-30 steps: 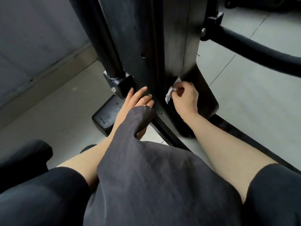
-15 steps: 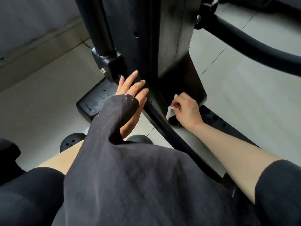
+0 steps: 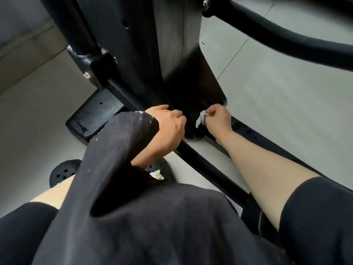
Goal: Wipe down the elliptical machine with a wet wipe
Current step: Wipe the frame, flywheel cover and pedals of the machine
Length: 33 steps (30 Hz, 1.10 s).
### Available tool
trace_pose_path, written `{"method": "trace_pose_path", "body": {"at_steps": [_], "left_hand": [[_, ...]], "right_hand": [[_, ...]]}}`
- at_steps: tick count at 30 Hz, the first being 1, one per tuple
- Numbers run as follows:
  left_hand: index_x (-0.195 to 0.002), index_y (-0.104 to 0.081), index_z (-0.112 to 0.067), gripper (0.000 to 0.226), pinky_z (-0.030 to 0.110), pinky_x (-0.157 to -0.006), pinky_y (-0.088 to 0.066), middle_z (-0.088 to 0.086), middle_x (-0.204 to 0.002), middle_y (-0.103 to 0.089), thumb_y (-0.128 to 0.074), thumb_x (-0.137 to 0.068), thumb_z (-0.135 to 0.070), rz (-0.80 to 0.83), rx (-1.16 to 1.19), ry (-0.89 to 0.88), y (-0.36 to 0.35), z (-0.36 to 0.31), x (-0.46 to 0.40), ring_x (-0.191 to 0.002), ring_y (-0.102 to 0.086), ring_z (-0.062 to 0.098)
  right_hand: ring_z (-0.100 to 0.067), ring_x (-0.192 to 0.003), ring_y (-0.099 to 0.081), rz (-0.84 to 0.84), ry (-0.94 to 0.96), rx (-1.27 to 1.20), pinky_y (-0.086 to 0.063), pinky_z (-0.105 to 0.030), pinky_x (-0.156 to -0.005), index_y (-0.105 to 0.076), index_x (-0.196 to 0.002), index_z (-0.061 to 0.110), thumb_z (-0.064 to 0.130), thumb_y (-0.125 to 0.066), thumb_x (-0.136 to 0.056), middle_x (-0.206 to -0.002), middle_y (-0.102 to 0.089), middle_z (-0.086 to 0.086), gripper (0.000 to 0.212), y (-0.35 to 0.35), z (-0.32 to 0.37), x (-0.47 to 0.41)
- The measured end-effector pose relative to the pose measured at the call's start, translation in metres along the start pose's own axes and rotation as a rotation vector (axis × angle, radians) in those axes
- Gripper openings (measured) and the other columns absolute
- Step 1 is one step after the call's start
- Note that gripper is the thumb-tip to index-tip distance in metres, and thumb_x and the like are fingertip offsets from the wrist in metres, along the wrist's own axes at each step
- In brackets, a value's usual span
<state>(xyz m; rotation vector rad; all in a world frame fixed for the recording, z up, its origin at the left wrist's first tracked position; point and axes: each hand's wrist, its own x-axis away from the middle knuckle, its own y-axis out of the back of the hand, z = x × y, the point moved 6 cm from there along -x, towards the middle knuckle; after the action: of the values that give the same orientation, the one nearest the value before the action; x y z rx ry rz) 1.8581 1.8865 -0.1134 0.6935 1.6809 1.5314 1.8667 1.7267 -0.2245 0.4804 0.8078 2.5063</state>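
Note:
The black elliptical machine (image 3: 172,54) fills the upper middle of the head view, its upright housing tapering down to a base near the floor. My right hand (image 3: 217,118) pinches a small crumpled white wet wipe (image 3: 200,119) against the bottom edge of the housing. My left hand (image 3: 168,129) rests on the black diagonal bar (image 3: 200,165) just left of the housing's foot, its fingers curled over the bar. A dark sleeve covers part of its wrist.
A black foot pedal (image 3: 91,115) lies on the grey tiled floor (image 3: 277,104) at left. A thick black handle tube (image 3: 286,33) crosses the upper right. A round black perforated part (image 3: 61,173) sits low left. My dark clothing covers the bottom of the view.
My right hand has worked the wipe down the housing to its bottom edge. My left hand left the flat panel, dropped lower and now curls over the bar.

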Motion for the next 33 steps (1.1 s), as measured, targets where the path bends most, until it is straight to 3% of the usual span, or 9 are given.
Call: {"method": "trace_pose_path", "body": {"at_steps": [3, 5, 8, 15, 18, 22, 24, 27, 33], "left_hand": [[-0.110, -0.066, -0.011, 0.031, 0.024, -0.058, -0.044, 0.001, -0.124, -0.059, -0.041, -0.093, -0.006, 0.195, -0.014, 0.085, -0.017, -0.001, -0.017, -0.110, -0.061, 0.019], [-0.120, -0.066, -0.012, 0.043, 0.031, -0.079, -0.055, 0.009, -0.137, -0.054, -0.037, -0.089, -0.003, 0.157, -0.046, 0.069, -0.020, -0.003, -0.028, -0.126, -0.053, 0.021], [-0.151, -0.025, -0.006, 0.055, 0.040, -0.121, -0.016, 0.012, -0.163, -0.004, -0.038, -0.099, -0.017, 0.583, -0.149, 0.087, -0.046, 0.000, -0.031, -0.151, -0.003, 0.022], [-0.154, 0.004, -0.003, 0.065, 0.043, -0.119, 0.008, 0.014, -0.161, 0.018, -0.029, -0.102, -0.022, 0.758, -0.262, 0.087, -0.068, 0.000, -0.036, -0.149, 0.016, 0.024], [-0.155, 0.002, -0.005, 0.063, 0.042, -0.118, 0.010, 0.011, -0.162, 0.015, -0.029, -0.103, -0.022, 0.731, -0.251, 0.081, -0.068, -0.003, -0.034, -0.149, 0.013, 0.023], [-0.154, -0.007, -0.005, 0.059, 0.043, -0.119, 0.009, 0.011, -0.163, 0.008, -0.033, -0.102, -0.017, 0.677, -0.185, 0.136, -0.060, -0.011, -0.037, -0.150, 0.010, 0.024], [-0.154, 0.002, -0.006, 0.062, 0.046, -0.120, 0.009, 0.010, -0.162, 0.015, -0.030, -0.103, -0.024, 0.754, -0.244, 0.113, -0.063, -0.008, -0.036, -0.149, 0.014, 0.022], [-0.154, 0.005, -0.008, 0.064, 0.048, -0.121, 0.006, 0.009, -0.161, 0.018, -0.029, -0.102, -0.025, 0.789, -0.285, 0.088, -0.062, -0.007, -0.040, -0.149, 0.016, 0.020], [-0.144, -0.043, -0.009, 0.046, 0.041, -0.121, 0.001, 0.004, -0.159, -0.028, -0.033, -0.100, -0.020, 0.574, -0.215, 0.064, -0.048, 0.004, -0.037, -0.148, -0.018, 0.015]], "right_hand": [[-0.016, -0.078, -0.050, -0.037, 0.086, -0.023, -0.035, -0.004, -0.059, -0.062, -0.093, 0.002, 0.001, -0.050, -0.090, -0.105, -0.057, -0.019, 0.013, -0.005, 0.009, -0.002], [-0.008, -0.070, -0.046, -0.024, 0.116, 0.009, -0.035, -0.002, -0.057, -0.061, -0.095, -0.002, -0.001, -0.047, -0.093, -0.107, -0.053, -0.017, 0.014, -0.004, 0.006, 0.006], [-0.007, -0.066, -0.041, 0.002, 0.099, 0.051, -0.034, -0.003, -0.053, -0.057, -0.091, -0.001, -0.006, -0.048, -0.090, -0.107, -0.047, -0.013, 0.011, -0.001, -0.001, 0.011], [-0.022, -0.083, -0.045, 0.085, -0.084, 0.301, -0.036, -0.028, -0.070, -0.047, -0.082, 0.007, 0.000, -0.050, -0.089, -0.103, -0.045, -0.012, 0.011, -0.004, -0.044, -0.002], [-0.030, -0.086, -0.058, 0.078, -0.106, 0.355, -0.038, -0.029, -0.065, -0.039, -0.068, 0.011, -0.004, -0.052, -0.084, -0.095, -0.052, -0.013, 0.026, 0.009, -0.043, -0.023], [-0.028, -0.096, -0.056, -0.052, -0.194, 0.238, -0.043, -0.031, -0.075, -0.051, -0.108, 0.004, 0.005, -0.052, -0.092, -0.108, -0.056, -0.012, 0.016, 0.041, -0.035, -0.054], [-0.029, -0.101, -0.059, -0.029, -0.188, 0.194, -0.047, -0.030, -0.079, -0.052, -0.101, 0.008, 0.005, -0.051, -0.091, -0.110, -0.059, -0.013, 0.011, 0.039, -0.035, -0.049], [-0.025, -0.088, -0.054, 0.037, -0.215, 0.156, -0.039, -0.019, -0.063, -0.048, -0.094, 0.013, 0.002, -0.051, -0.089, -0.097, -0.055, -0.008, 0.012, 0.019, -0.039, -0.017], [-0.027, -0.097, -0.058, -0.021, -0.435, -0.004, -0.042, -0.029, -0.073, -0.059, -0.104, 0.007, 0.003, -0.052, -0.087, -0.101, -0.060, -0.008, 0.018, -0.011, -0.039, 0.040]]}}
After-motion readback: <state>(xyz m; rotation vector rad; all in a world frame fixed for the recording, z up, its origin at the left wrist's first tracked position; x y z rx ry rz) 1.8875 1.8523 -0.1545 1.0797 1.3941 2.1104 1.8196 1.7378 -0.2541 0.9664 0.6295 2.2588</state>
